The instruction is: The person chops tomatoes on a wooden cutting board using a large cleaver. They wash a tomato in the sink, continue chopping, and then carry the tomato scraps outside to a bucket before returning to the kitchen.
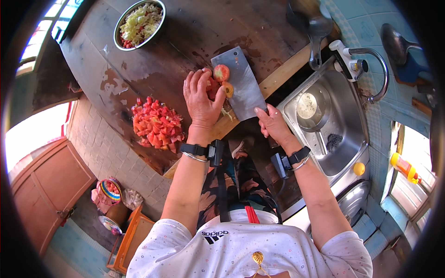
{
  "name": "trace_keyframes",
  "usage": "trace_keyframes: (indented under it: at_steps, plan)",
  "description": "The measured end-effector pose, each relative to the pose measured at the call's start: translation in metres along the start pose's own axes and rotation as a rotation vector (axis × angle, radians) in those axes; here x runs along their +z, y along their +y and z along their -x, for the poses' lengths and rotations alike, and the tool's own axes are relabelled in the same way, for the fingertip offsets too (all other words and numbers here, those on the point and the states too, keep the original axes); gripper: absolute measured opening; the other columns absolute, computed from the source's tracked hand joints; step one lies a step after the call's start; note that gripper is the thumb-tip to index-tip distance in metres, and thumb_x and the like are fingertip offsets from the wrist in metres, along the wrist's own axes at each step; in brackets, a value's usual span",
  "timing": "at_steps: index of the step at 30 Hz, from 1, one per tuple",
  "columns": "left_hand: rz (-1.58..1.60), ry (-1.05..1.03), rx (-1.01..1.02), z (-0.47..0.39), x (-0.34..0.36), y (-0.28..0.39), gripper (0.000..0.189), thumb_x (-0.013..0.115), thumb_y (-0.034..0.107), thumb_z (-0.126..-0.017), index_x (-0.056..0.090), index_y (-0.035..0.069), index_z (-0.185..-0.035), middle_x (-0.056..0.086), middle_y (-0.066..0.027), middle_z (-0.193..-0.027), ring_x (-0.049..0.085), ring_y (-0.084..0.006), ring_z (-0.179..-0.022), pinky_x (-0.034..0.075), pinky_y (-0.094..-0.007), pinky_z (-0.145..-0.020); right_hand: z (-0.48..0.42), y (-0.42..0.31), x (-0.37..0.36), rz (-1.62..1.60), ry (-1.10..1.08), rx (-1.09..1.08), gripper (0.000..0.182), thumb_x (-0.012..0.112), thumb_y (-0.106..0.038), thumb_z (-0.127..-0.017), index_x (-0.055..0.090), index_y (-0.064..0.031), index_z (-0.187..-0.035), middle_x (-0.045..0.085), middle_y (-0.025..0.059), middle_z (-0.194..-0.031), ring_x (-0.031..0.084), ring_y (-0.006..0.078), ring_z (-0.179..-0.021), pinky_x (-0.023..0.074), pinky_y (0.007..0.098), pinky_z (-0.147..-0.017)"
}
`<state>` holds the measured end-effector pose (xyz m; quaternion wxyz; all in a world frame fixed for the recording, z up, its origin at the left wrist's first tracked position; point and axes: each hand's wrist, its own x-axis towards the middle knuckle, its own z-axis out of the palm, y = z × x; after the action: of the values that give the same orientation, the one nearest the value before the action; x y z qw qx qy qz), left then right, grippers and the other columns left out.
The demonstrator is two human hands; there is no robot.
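Observation:
My right hand [273,123] grips the handle end of a metal cleaver [240,87], whose broad blade lies nearly flat over the wooden worktop. Tomato slices [221,73] rest at the blade's left edge, one with a yellowish face. My left hand [202,97] curls over the cut tomato [211,88], fingers on its far side and thumb near the blade. Left of that hand, a heap of diced tomato [158,125] sits on the wood. Farther back stands a metal bowl [117,42] of chopped pale vegetable over red pieces.
The wooden worktop [194,24] has wet patches and a pale front edge. A steel sink [339,135] at right holds a pan [314,118] and a dark scourer [334,141], below a curved faucet [382,66]. A ladle [318,33] lies at the back right.

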<state>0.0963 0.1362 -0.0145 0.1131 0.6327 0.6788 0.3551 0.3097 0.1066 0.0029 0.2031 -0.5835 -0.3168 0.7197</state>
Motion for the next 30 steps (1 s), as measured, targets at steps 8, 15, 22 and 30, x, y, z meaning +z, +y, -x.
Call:
trace_keyframes:
  at_steps: [8, 15, 22, 30]
  plan:
    - [0.054, 0.081, -0.069, 0.004, 0.007, 0.003, 0.044, 0.065, 0.019, -0.074, 0.052, 0.008, -0.114, 0.049, -0.0137, -0.122, 0.04, -0.0323, -0.12, 0.031, -0.0411, -0.102, 0.003, 0.013, 0.036, 0.127, 0.046, -0.047, 0.039, 0.059, -0.04, -0.084, 0.055, -0.002, -0.092, 0.049, 0.0036, -0.058, 0.045, 0.0099, -0.042, 0.0362, 0.0254, -0.04]
    - [0.247, 0.162, -0.149, 0.006, 0.006, -0.006, 0.043, 0.064, 0.011, -0.072, 0.052, 0.004, -0.112, 0.047, -0.0177, -0.122, 0.039, -0.0364, -0.119, 0.03, -0.0412, -0.102, 0.007, 0.006, 0.071, 0.295, 0.051, 0.033, 0.04, 0.057, -0.038, -0.085, 0.052, 0.001, -0.09, 0.052, 0.0156, -0.063, 0.058, 0.0266, -0.061, 0.0463, 0.0361, -0.058]
    - [0.264, 0.168, -0.149, 0.01, -0.013, 0.015, 0.035, 0.06, 0.008, -0.077, 0.053, 0.004, -0.111, 0.048, -0.0152, -0.122, 0.04, -0.0323, -0.119, 0.029, -0.0379, -0.102, 0.028, 0.013, 0.083, -0.008, 0.008, 0.011, 0.023, 0.054, -0.025, -0.089, 0.05, -0.002, -0.092, 0.047, 0.0025, -0.056, 0.043, 0.0099, -0.04, 0.0349, 0.023, -0.038]
    - [0.278, 0.066, -0.059, 0.041, -0.019, 0.096, 0.051, 0.061, 0.012, -0.074, 0.045, 0.004, -0.122, 0.04, -0.0191, -0.128, 0.033, -0.0378, -0.122, 0.026, -0.0437, -0.103, 0.104, 0.023, 0.043, -0.118, 0.089, 0.031, 0.018, 0.049, -0.019, -0.092, 0.049, -0.0016, -0.095, 0.042, 0.001, -0.053, 0.038, 0.0086, -0.035, 0.0314, 0.0234, -0.034]
